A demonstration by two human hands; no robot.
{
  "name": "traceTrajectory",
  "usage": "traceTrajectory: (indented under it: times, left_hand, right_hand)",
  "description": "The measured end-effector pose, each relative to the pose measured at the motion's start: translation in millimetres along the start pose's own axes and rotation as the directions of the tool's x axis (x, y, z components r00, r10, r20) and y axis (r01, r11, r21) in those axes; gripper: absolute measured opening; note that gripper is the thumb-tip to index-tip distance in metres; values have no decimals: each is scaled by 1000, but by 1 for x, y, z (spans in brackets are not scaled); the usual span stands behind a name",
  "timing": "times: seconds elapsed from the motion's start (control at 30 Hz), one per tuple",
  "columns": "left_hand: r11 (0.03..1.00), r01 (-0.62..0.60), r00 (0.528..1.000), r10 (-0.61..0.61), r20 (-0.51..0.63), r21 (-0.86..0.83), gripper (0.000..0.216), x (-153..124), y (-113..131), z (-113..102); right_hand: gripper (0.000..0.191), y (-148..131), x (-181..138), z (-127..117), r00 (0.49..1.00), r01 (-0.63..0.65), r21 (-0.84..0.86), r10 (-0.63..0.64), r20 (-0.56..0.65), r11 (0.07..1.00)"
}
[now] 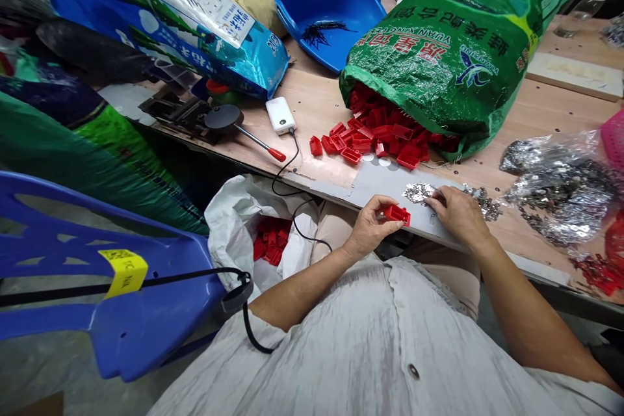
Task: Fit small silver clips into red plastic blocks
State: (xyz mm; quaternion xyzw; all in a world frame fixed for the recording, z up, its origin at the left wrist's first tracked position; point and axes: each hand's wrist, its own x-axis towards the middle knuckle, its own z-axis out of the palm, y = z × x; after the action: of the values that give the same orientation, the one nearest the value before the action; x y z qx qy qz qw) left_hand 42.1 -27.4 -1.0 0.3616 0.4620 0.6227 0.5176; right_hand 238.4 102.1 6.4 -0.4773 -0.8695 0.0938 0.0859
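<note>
Between the thumb and fingers of my left hand (pixel 371 227) is a small red plastic housing (pixel 398 214), its hollow side facing up, held over the table's near edge. My right hand (pixel 458 213) has its fingertips pinched together at the edge of a small pile of shiny metal pieces (pixel 418 192); whether a piece is between them is too small to tell. A second pile of metal pieces (pixel 487 203) lies just beyond that hand. Farther back, loose red housings (pixel 361 140) spill from the mouth of a green woven sack (pixel 439 58).
A blue basin (pixel 297 6) with dark thin strips stands at the back. Left are a lever tool (pixel 224 118), a white power bank (pixel 281 115) with a cable, and a blue chair (pixel 146 325). A white sack (pixel 229 221) holds red parts below. Plastic-bagged metal pieces (pixel 560 195) lie right.
</note>
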Motion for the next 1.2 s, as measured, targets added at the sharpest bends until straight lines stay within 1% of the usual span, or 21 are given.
traceTrajectory:
  times: [0.17,0.37,0.53,0.7,0.77,0.83,0.93,1.0,1.07,1.13,1.2]
  left_hand:
    - [1000,6,1000,-6,-6,-1,44,1,2,2]
    - [999,11,1000,-12,-20,-48,45,4,-1,0]
    - [998,27,999,-29,-31,-62,46,5,-1,2]
    - [994,50,998,-54,-40,-93,44,7,3,5]
    - [991,58,997,-63,-36,-118,45,8,4,5]
    - [988,58,998,-63,-31,-145,46,9,3,5]
    - [981,64,998,-67,-12,-183,48,9,1,6]
    - [974,86,996,-86,12,-208,48,9,1,7]
    - [968,107,994,-104,25,-225,49,9,2,9]
    - [964,120,993,-116,28,-237,50,9,4,10]
    - [961,129,992,-125,35,-245,51,9,8,12]
  right_hand:
    - [16,-4,3,0,1000,1,50,0,-5,999]
    - [16,2,3,-6,998,-69,143,67,13,987]
    - [13,4,2,-9,997,-72,187,67,37,980]
    - [19,5,1,-11,996,-81,265,84,1,961]
    - [19,3,-1,-13,998,-59,338,61,5,939]
    - [19,-2,-5,-17,999,-29,442,16,33,896]
    - [23,-18,-14,-26,996,25,569,-68,55,822]
    - [22,-30,-20,-32,994,61,584,-101,36,810]
    - [18,-41,-24,-36,991,110,556,-132,0,824]
    - [16,-48,-27,-38,982,179,527,-185,-42,831]
    - [16,-51,-29,-37,969,241,520,-236,-76,820]
